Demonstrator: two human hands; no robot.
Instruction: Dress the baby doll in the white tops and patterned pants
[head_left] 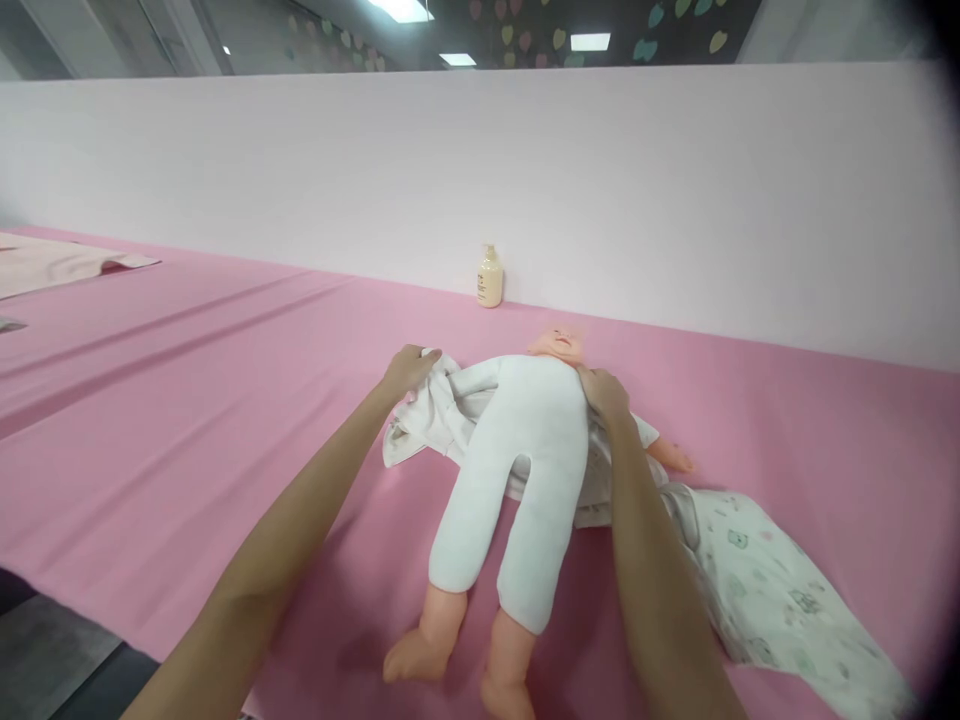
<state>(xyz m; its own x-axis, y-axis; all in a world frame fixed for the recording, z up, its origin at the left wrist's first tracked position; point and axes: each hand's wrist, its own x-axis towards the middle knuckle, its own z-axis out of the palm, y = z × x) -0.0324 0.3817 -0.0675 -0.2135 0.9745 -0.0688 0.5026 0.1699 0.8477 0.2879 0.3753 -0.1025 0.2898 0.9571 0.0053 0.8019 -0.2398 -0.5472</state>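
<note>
A baby doll (525, 430) with a white cloth body lies on its back, feet toward me. Beneath it is a white baby shirt (431, 420), spread out at both sides. My left hand (410, 370) is closed on the shirt at the doll's arm on the left, and the doll's hand there is hidden by cloth. Beside the doll's neck, my right hand (602, 393) rests at the shoulder with bent fingers; whether it pinches cloth cannot be made out. The doll's other arm (671, 455) sticks out bare at the right.
A printed baby garment (787, 590) lies at the right, near my right forearm. Against the white wall (375, 170) stands a cream pump bottle (490, 278). A pale pink cloth (60, 262) lies at the far left of the pink table cover (187, 420).
</note>
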